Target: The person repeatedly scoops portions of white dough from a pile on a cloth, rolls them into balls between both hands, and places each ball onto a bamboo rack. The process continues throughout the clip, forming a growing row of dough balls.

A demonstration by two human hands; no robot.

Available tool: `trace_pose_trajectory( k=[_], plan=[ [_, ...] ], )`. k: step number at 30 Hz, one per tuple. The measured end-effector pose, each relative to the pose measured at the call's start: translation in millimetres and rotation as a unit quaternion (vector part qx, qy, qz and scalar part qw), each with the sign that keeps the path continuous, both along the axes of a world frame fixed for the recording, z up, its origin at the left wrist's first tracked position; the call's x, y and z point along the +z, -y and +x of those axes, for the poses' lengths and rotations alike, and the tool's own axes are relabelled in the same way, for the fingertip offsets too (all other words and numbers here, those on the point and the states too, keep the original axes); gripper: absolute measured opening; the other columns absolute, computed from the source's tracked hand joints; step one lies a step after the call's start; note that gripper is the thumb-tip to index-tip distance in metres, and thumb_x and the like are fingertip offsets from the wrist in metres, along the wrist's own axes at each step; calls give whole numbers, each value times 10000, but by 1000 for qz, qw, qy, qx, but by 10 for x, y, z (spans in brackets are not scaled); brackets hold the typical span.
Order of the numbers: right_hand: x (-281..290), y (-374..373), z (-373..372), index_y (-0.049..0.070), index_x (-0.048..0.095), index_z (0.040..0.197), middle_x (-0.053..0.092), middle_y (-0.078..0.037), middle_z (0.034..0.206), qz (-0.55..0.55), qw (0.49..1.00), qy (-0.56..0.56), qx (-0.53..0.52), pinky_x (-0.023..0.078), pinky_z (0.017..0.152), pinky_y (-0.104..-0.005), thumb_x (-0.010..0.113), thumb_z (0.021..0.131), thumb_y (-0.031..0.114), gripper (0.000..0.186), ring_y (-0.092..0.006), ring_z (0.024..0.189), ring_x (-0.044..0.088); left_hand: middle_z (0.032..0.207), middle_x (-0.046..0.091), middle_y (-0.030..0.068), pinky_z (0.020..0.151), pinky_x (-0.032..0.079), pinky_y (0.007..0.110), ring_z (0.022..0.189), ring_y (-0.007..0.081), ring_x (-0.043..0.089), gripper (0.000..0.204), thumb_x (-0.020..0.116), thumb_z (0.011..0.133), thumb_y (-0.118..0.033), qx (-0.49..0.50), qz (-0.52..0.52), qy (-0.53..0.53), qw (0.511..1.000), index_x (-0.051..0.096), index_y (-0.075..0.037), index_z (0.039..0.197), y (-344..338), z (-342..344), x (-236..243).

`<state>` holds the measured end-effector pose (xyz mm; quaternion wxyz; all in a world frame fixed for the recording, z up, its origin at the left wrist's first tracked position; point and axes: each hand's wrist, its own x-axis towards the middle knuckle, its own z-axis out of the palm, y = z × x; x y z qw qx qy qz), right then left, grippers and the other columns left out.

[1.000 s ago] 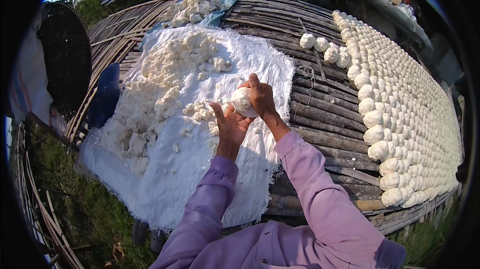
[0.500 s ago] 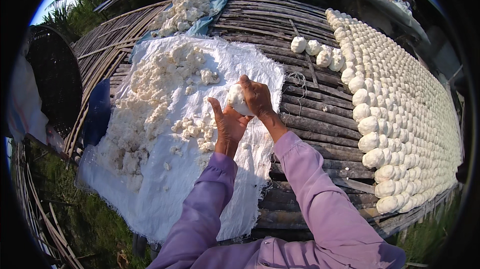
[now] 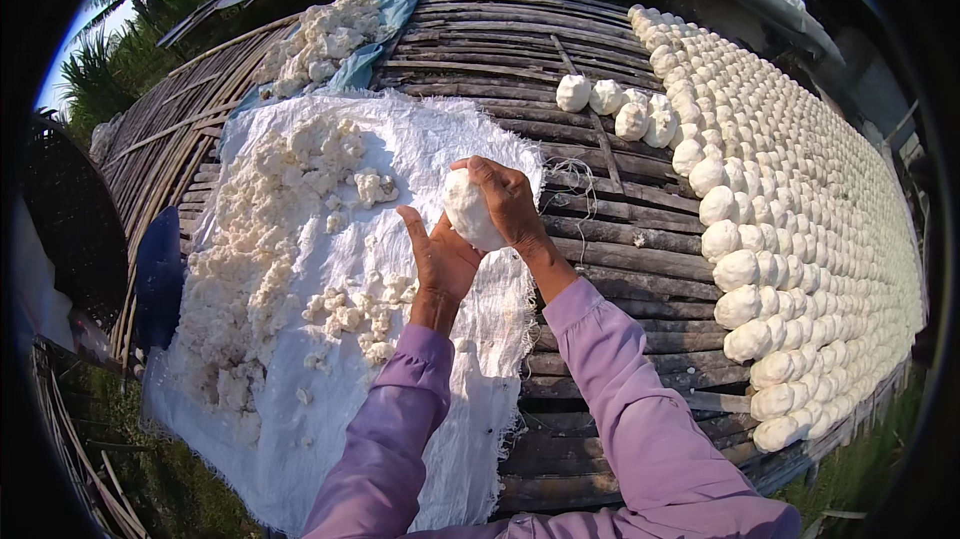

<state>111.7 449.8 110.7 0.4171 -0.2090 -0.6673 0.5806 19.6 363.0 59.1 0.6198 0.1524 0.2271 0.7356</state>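
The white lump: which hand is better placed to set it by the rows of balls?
Probably the right hand: it clasps the white lump and is nearer the rows of balls; the left hand has its thumb spread.

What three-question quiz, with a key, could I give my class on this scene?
1. True or false: the right hand holds a white ball.
2. What lies under the larger crumbly heap: A, a wooden tray; B, a white sheet; C, a metal drum?
3. Fill in: the packed rows of balls lie on the ____ side of the picture.

Key: 1 true; 2 B; 3 right.
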Motion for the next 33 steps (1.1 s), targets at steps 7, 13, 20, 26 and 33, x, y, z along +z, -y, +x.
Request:
trace_pose_trajectory(
  k=[7, 13, 20, 26, 33],
  plan=[
    [-349, -562, 388, 112, 481, 1424, 568, -122, 1264, 28, 998, 64, 11, 469, 1033, -374, 860, 799, 511, 832, -225, 1176, 572, 1474, 503, 185, 1165, 377, 482, 1367, 290, 500, 1137, 372, 872, -889, 19, -20, -105, 994, 339, 44, 1521, -328, 39, -112],
    [-387, -1700, 890, 174, 515, 1383, 570, -81, 1267, -292, 953, -79, 4, 610, 849, -572, 838, 848, 336, 646, -273, 1129, 639, 1615, 330, 220, 1201, 278, 519, 1497, 355, 324, 930, 375, 981, -738, 33, -35, -234, 971, 303, -32, 1581, -186, 144, 40],
    [-492, -3274, 1311, 87, 595, 1291, 679, -147, 1106, 72, 946, 80, -305, 583, 778, -388, 885, 747, 371, 678, -257, 966, 701, 1593, 370, 225, 1211, 285, 509, 1495, 364, 337, 871, 519, 964, -623, 98, -70, -372, 920, 341, -11, 1558, 805, -134, 6],
    [-971, -3857, 1234, 123, 567, 1385, 652, -250, 1265, 250, 816, 307, -420, 475, 995, -497, 769, 789, 558, 765, -432, 1165, 612, 1553, 424, 245, 1191, 312, 501, 1458, 372, 401, 811, 527, 986, -549, 190, -144, -386, 891, 362, 33, 1526, 1280, -290, -132],
    [-881, -3941, 1201, 234, 478, 1517, 456, -212, 1475, 198, 682, 594, -379, 284, 1099, -672, 589, 852, 763, 857, -444, 1431, 339, 1547, 429, 249, 1188, 336, 500, 1462, 377, 398, 832, 534, 978, -577, 260, -206, -485, 809, 373, 29, 1525, 1817, -469, -111]
  ],
)
